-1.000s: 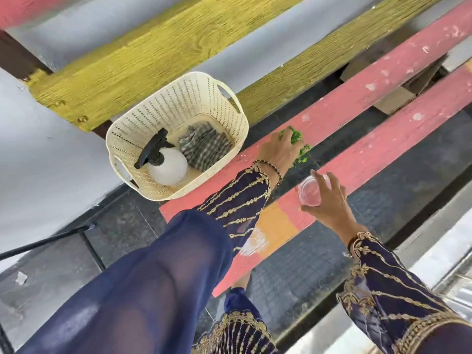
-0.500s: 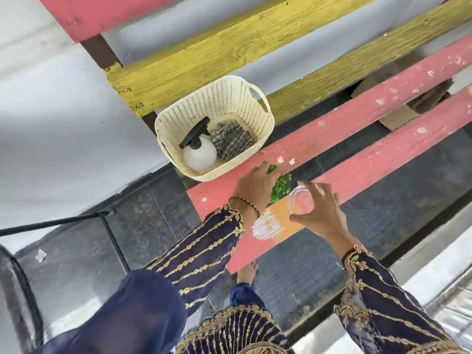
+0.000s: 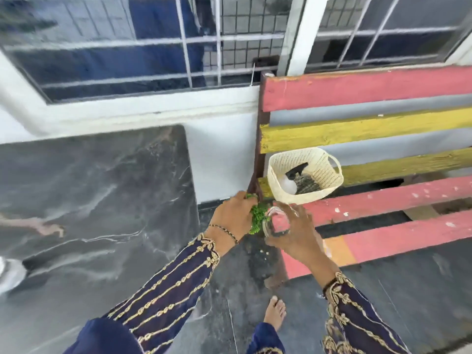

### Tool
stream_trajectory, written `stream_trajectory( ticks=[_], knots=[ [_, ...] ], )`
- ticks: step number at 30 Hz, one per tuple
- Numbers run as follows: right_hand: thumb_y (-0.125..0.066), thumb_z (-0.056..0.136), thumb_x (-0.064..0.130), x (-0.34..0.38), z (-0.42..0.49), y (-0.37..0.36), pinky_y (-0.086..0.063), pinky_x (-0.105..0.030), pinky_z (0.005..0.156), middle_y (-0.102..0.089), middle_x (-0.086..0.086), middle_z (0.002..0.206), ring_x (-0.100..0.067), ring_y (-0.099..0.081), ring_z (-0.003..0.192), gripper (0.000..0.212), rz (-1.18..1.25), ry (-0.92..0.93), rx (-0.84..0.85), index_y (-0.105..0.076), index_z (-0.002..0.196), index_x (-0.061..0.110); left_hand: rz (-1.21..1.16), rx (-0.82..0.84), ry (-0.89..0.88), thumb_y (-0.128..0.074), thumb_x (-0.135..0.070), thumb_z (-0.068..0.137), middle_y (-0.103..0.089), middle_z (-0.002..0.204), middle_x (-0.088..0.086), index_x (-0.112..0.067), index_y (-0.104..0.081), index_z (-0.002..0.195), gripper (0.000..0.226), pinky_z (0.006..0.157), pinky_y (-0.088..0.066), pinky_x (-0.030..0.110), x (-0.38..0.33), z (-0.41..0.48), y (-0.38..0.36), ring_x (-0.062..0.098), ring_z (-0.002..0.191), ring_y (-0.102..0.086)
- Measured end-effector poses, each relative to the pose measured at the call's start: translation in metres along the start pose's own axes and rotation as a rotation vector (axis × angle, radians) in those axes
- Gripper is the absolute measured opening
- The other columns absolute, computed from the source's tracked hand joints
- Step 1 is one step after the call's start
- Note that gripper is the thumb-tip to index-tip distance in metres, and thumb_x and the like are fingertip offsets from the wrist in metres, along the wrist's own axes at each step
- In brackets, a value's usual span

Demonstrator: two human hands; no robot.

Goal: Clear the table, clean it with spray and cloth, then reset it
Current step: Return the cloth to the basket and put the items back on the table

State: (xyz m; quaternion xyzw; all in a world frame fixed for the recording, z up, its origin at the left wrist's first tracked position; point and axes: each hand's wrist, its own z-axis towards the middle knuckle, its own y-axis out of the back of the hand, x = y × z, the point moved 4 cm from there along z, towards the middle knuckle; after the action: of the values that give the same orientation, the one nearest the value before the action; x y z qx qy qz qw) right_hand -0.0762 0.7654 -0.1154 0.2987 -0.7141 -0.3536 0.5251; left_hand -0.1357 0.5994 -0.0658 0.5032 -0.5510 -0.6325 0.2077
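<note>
Head view: looks down over both forearms at the end of a painted slatted bench, with a dark marble table to the left; much of the picture is motion-blurred.
Left hand (image 3: 233, 213): closed around a bunch of green sprigs (image 3: 257, 217), which stick out from the fist toward the other hand.
Right hand (image 3: 297, 236): fingers (image 3: 305, 215) spread and wrapped around a small clear glass (image 3: 277, 222), gripping it from the side.
Hands, relation: close together in the air, with the sprigs just beside or touching the glass's rim; which cannot be told through the blur.
Basket (image 3: 281, 172): cream, perforated plastic with a loop handle; stands on the bench seat at its left end, against the backrest slats and just beyond the hands.
Basket contents: a white spray bottle (image 3: 288, 185) with a black trigger head, lying beside a dark checked cloth (image 3: 306, 185).
Bench (image 3: 383, 200): pink and yellow slats with worn paint; seat slats bare apart from the basket.
Table (image 3: 89, 187): dark veined top at left, next to the bench end.
Person: dark blue sleeves with gold embroidery; a thin bracelet on the left wrist; one bare foot (image 3: 275, 312) on the dark floor.
Background: barred windows above a white wall.
</note>
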Motion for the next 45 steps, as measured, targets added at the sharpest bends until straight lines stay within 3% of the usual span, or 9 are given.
stream_trajectory(
  ticks=[3, 8, 18, 29, 38, 45],
  knots=[
    [-0.088, 0.06, 0.046, 0.072, -0.016, -0.011, -0.043, -0.038, 0.102, -0.04, 0.002, 0.148, -0.026, -0.04, 0.135, 0.097, -0.025, 0.097, 0.028, -0.043, 0.146, 0.047, 0.048, -0.065, 0.049, -0.049, -0.011, 0.092, -0.052, 0.125, 0.007, -0.019, -0.054, 0.13, 0.039, 0.089, -0.049, 0.041, 0.037, -0.046, 0.051, 0.034, 0.109, -0.06],
    [-0.084, 0.061, 0.048, 0.177, -0.034, -0.036, -0.045, -0.039, 0.105, -0.037, 0.005, 0.145, -0.021, -0.036, 0.137, 0.097, -0.052, 0.265, 0.09, -0.04, 0.148, 0.048, 0.011, -0.215, 0.146, -0.049, -0.011, 0.091, -0.055, 0.123, 0.004, -0.02, -0.058, 0.127, 0.037, 0.092, -0.05, 0.039, 0.099, -0.115, 0.121, 0.029, 0.109, -0.06],
    [-0.08, 0.064, 0.057, 0.304, -0.023, -0.099, -0.047, -0.042, 0.096, -0.034, 0.012, 0.148, -0.018, -0.036, 0.136, 0.097, -0.201, 0.446, 0.205, -0.033, 0.149, 0.051, -0.042, -0.388, 0.339, -0.052, -0.011, 0.09, -0.057, 0.115, 0.005, -0.018, -0.061, 0.121, 0.032, 0.088, -0.051, 0.039, 0.205, -0.181, 0.188, 0.029, 0.102, -0.062],
    [-0.078, 0.065, 0.053, 0.376, 0.079, -0.177, -0.049, -0.041, 0.09, -0.036, 0.014, 0.149, -0.02, -0.035, 0.134, 0.095, -0.217, 0.388, 0.262, -0.034, 0.149, 0.052, -0.083, -0.37, 0.413, -0.054, -0.014, 0.091, -0.057, 0.112, 0.004, -0.018, -0.061, 0.121, 0.031, 0.083, -0.051, 0.037, 0.343, -0.151, 0.221, 0.028, 0.091, -0.063],
    [-0.081, 0.069, 0.051, 0.421, 0.184, -0.201, -0.047, -0.044, 0.098, -0.033, 0.008, 0.154, -0.025, -0.034, 0.139, 0.095, -0.25, 0.274, 0.249, -0.035, 0.151, 0.047, -0.094, -0.42, 0.507, -0.057, -0.017, 0.091, -0.06, 0.111, 0.001, -0.019, -0.062, 0.122, 0.031, 0.081, -0.049, 0.033, 0.45, -0.131, 0.257, 0.025, 0.092, -0.064],
    [-0.08, 0.069, 0.05, 0.446, 0.216, -0.218, -0.046, -0.045, 0.098, -0.035, 0.006, 0.153, -0.027, -0.036, 0.136, 0.095, -0.288, 0.235, 0.247, -0.034, 0.153, 0.045, -0.102, -0.444, 0.553, -0.058, -0.014, 0.091, -0.059, 0.109, 0.002, -0.017, -0.063, 0.121, 0.031, 0.077, -0.047, 0.03, 0.509, -0.136, 0.266, 0.024, 0.093, -0.063]
  ],
)
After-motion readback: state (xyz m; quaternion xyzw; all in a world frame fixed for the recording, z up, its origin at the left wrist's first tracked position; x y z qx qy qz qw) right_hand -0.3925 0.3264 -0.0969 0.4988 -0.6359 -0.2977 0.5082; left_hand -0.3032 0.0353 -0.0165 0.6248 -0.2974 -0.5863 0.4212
